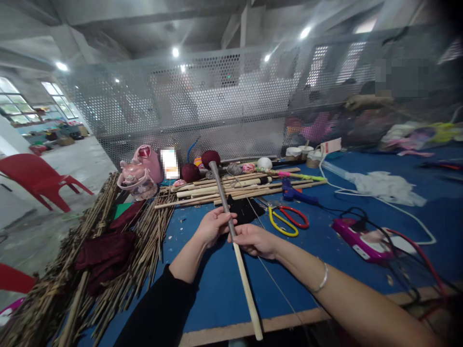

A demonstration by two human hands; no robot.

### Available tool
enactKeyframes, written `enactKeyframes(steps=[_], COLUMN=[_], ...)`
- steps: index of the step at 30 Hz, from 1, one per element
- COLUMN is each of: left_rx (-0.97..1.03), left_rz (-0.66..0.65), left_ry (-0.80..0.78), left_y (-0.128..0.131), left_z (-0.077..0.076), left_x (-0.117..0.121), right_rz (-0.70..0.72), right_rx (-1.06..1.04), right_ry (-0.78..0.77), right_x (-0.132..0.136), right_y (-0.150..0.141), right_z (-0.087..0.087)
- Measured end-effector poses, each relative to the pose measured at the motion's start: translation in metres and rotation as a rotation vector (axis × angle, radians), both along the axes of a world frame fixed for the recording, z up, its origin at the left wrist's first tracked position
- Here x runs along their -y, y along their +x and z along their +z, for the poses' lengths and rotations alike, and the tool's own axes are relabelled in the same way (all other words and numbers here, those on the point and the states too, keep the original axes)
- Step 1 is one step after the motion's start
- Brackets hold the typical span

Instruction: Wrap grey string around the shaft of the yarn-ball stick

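Note:
Both hands grip a long wooden stick held at a slant over the blue table. Its upper half is wound in grey thread and ends in a dark red ball. My left hand is closed round the wound part. Just below it, my right hand is also closed on the stick and seems to pinch a thin grey thread that runs down toward the table's front edge. A silver bracelet sits on my right wrist.
Bundles of thin twigs with dark red cloth lie at the left. Behind are more sticks, a pink kettle, scissors, a blue glue gun, a pink power strip with cables, and a perforated metal screen.

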State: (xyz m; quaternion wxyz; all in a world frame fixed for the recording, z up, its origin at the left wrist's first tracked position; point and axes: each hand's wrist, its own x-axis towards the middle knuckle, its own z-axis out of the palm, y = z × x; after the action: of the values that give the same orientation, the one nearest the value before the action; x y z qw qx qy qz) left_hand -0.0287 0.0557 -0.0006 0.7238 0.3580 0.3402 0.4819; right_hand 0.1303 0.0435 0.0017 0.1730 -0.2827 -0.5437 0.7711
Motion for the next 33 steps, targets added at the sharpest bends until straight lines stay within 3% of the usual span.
enactKeyframes(steps=[5,10,17,21,28,33], left_rx=[0.011,-0.071,-0.028,-0.036,-0.021,0.011], left_rz=[-0.045,0.036,0.024,0.018,0.018,-0.005], left_ry=[-0.016,-0.019,0.007,0.004,-0.033,-0.026], left_y=[-0.001,0.002,0.001,0.001,0.001,-0.001], left_z=[0.000,-0.003,-0.001,-0.001,-0.003,-0.005], left_x=[0.000,-0.001,-0.002,-0.002,-0.001,-0.002], right_rz=[-0.075,-0.142,0.090,0.161,0.081,0.125], right_rx=[0.023,0.016,-0.009,0.026,0.066,0.060], right_ry=[0.122,0.123,-0.100,-0.132,0.004,-0.094], right_x=[0.001,0.002,-0.002,-0.002,-0.003,-0.005], right_y=[-0.005,-0.009,0.006,0.012,0.011,0.011], right_z=[-0.004,-0.006,0.007,0.013,0.010,0.005])
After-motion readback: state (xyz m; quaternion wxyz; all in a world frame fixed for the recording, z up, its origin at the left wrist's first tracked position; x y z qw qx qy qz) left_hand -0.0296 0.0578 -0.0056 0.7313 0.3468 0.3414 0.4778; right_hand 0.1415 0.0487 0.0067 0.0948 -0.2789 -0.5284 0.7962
